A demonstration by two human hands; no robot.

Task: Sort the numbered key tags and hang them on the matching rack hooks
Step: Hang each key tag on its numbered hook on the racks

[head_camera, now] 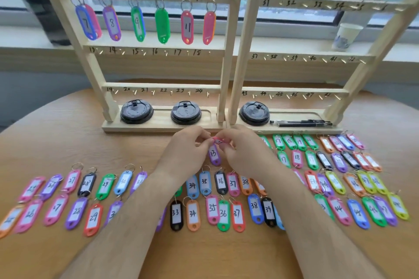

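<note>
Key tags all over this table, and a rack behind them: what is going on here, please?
A person is sorting numbered key tags. The left hand and right hand together pinch a pink tag just in front of the wooden rack, with a purple tag marked 13 right below it. The rack's row 7 to 12 already carries hung tags; the hooks from 13 down are bare. Many loose tags lie in rows on the table.
</note>
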